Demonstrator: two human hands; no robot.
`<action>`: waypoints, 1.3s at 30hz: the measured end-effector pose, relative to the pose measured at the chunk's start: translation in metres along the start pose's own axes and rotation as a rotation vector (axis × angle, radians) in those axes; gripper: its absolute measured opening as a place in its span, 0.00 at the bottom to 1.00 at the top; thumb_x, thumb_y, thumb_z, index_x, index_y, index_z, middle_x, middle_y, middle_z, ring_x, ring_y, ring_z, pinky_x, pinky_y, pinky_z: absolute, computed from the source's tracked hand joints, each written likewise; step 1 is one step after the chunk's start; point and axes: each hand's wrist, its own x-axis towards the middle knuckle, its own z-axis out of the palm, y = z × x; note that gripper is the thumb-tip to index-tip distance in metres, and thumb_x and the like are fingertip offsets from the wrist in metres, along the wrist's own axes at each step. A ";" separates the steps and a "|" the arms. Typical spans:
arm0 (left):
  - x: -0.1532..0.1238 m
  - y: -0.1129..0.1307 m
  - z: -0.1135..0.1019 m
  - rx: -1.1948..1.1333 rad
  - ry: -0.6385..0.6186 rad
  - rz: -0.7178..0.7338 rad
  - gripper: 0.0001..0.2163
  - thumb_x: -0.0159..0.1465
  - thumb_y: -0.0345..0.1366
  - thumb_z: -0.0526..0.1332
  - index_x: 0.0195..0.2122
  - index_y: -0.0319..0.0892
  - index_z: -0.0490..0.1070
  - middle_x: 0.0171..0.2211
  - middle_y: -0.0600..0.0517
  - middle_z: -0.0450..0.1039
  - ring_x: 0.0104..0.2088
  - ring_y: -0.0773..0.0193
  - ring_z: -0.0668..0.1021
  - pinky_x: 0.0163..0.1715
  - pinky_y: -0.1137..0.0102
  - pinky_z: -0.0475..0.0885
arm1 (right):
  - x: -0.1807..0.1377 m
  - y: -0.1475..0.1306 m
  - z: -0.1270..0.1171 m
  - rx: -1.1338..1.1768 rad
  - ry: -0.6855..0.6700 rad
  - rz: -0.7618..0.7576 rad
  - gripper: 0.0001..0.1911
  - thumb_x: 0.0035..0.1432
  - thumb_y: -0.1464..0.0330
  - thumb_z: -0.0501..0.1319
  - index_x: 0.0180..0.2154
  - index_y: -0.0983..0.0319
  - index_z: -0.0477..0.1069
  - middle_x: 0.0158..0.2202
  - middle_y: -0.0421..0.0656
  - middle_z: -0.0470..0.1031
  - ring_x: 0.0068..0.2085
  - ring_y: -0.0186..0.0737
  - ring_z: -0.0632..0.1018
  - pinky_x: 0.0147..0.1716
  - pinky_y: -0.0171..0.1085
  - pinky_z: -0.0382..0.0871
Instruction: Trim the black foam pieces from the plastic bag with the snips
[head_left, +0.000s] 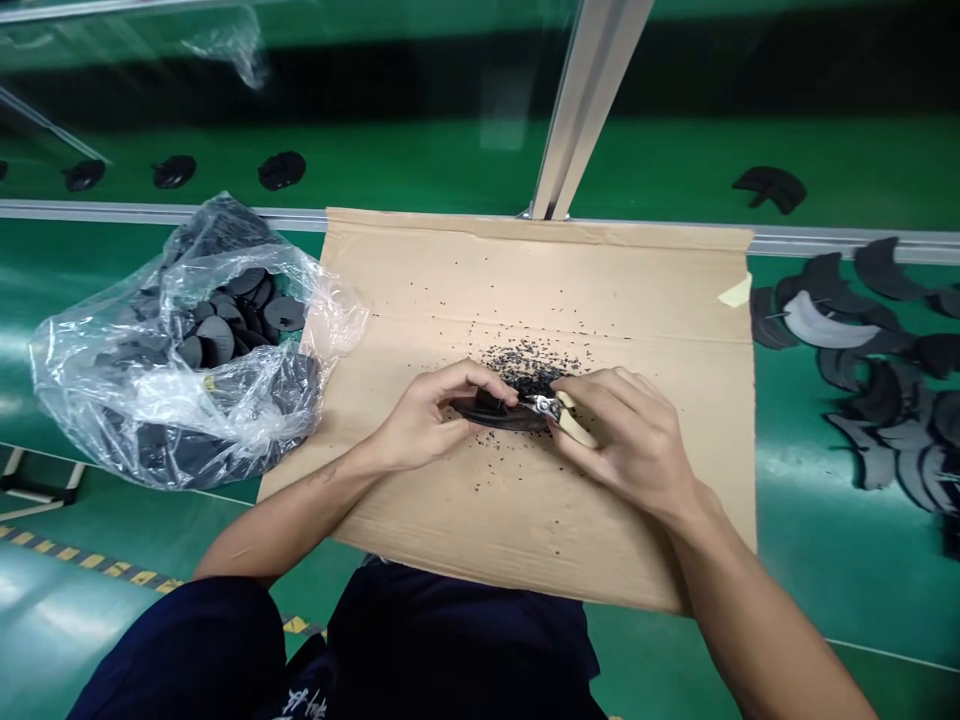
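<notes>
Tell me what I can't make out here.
Head view:
Black part: partly hidden by left hand.
Tool: partly hidden by right hand.
Plastic bag: inside partly obscured by folds and glare.
Curved pieces: some cut off by picture's right edge.
Black specks: too small for shapes.

Clear plastic bag, dark discs inside, left side of green desk. Curved dark pieces overlapping at right, one pale grey crescent. Metal post behind. Yellow-black floor tape lower left.
</notes>
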 end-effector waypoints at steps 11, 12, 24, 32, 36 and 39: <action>-0.002 0.000 0.001 0.080 0.000 0.074 0.13 0.61 0.21 0.64 0.44 0.41 0.78 0.43 0.49 0.81 0.46 0.65 0.83 0.46 0.72 0.81 | 0.000 0.001 0.002 -0.035 -0.078 -0.061 0.11 0.64 0.68 0.62 0.48 0.62 0.73 0.37 0.48 0.80 0.35 0.41 0.77 0.34 0.40 0.70; -0.003 0.000 0.001 0.087 -0.004 0.082 0.13 0.61 0.21 0.64 0.44 0.41 0.78 0.43 0.49 0.81 0.46 0.65 0.83 0.46 0.72 0.81 | 0.000 0.001 0.002 -0.032 -0.079 -0.062 0.11 0.64 0.68 0.62 0.48 0.62 0.73 0.37 0.48 0.80 0.35 0.41 0.77 0.34 0.40 0.70; -0.004 -0.002 0.002 0.208 0.048 0.193 0.10 0.63 0.24 0.66 0.44 0.42 0.80 0.42 0.49 0.84 0.45 0.64 0.84 0.48 0.68 0.81 | -0.005 -0.004 0.002 -0.099 -0.069 -0.087 0.13 0.63 0.70 0.65 0.49 0.66 0.73 0.37 0.49 0.80 0.35 0.41 0.78 0.34 0.40 0.73; -0.004 0.001 0.003 0.218 0.061 0.158 0.08 0.63 0.29 0.68 0.43 0.42 0.79 0.41 0.49 0.83 0.43 0.64 0.84 0.47 0.69 0.80 | -0.006 -0.008 0.003 0.022 -0.099 0.021 0.08 0.66 0.69 0.61 0.46 0.63 0.73 0.35 0.46 0.80 0.32 0.38 0.79 0.30 0.36 0.72; -0.003 0.010 0.001 0.243 0.076 0.075 0.08 0.64 0.34 0.68 0.43 0.41 0.75 0.40 0.49 0.81 0.41 0.64 0.83 0.43 0.70 0.80 | -0.004 -0.002 0.004 0.020 0.026 0.034 0.09 0.65 0.70 0.61 0.47 0.62 0.73 0.36 0.46 0.80 0.34 0.39 0.80 0.31 0.37 0.73; 0.001 0.030 -0.016 0.361 -0.070 0.012 0.11 0.67 0.36 0.64 0.49 0.42 0.72 0.43 0.48 0.80 0.41 0.63 0.82 0.40 0.70 0.79 | -0.004 0.007 0.005 -0.154 0.066 -0.031 0.11 0.64 0.68 0.63 0.48 0.62 0.73 0.37 0.48 0.80 0.36 0.43 0.80 0.34 0.41 0.73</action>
